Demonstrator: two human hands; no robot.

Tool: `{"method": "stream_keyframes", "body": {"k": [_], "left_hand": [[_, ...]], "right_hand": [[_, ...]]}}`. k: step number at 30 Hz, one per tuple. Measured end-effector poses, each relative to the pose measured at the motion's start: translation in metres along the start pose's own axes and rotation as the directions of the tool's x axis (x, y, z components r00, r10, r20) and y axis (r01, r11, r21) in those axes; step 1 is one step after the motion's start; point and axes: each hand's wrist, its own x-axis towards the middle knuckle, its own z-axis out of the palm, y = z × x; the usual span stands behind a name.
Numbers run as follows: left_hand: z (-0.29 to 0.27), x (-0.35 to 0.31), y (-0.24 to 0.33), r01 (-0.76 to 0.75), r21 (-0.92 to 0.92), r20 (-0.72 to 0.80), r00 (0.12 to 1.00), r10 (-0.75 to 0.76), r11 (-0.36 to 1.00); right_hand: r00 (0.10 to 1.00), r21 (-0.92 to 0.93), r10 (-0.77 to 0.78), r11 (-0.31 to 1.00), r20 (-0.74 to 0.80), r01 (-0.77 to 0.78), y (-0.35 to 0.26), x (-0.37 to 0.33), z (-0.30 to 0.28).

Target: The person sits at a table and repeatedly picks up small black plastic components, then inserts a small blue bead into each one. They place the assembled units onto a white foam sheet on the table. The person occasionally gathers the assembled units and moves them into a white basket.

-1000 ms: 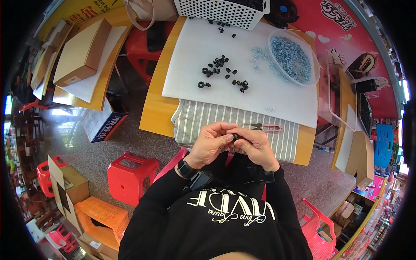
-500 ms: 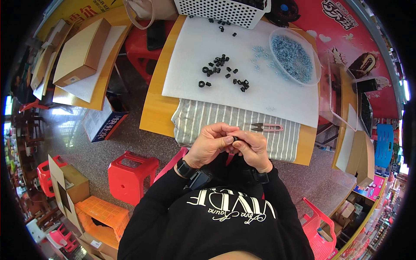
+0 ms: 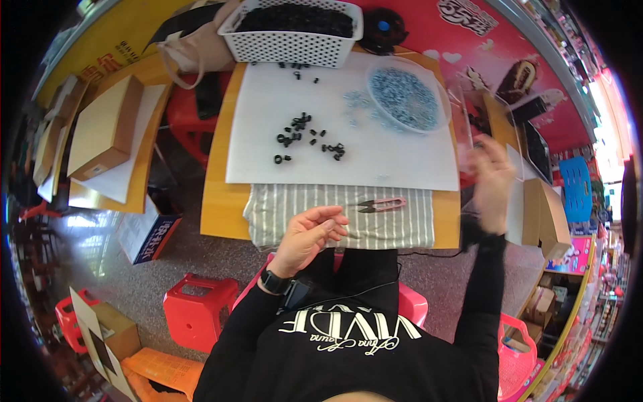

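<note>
Head view: black pieces point(image 3: 301, 122) dot the white sheet point(image 3: 264, 104); which are done, we cannot tell. In front of it our left hand point(image 3: 308, 236) curls loosely, unclenched; beside it, our right hand point(image 3: 493, 179) blurs, grip unclear.

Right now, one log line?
left hand: fingers curled, near striped cloth; right hand: blurred, grip unclear, right of white sheet; snips: on cloth; black parts: on sheet

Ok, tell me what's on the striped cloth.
Pink-handled snips lie on the striped cloth; the left hand hides one patch, so nothing there can be seen.
</note>
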Motion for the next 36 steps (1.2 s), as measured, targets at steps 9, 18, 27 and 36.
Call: {"method": "stream_keyframes", "body": {"k": [9, 18, 27, 36], "left_hand": [[0.000, -0.001, -0.003, 0.005, -0.009, 0.013, 1.000, -0.005, 1.000], [-0.002, 0.002, -0.003, 0.021, 0.006, 0.039, 0.999, -0.022, 1.000], [-0.001, -0.001, 0.001, 0.037, -0.006, 0.042, 0.998, -0.036, 0.999], [0.001, 0.001, 0.001, 0.053, 0.002, 0.027, 0.998, -0.053, 0.999]], "right_hand": [[0.935, -0.244, -0.088, 0.953, 0.344, 0.179, 0.034, -0.018, 0.062], [0.738, -0.425, -0.233, 0.692, 0.634, 0.584, 0.042, -0.004, 0.181], [0.731, -0.504, -0.118, 0.651, 0.672, 0.568, 0.042, 0.002, 0.192], [0.805, -0.446, -0.118, 0.781, 0.582, 0.437, 0.063, 0.014, 0.179]]}}
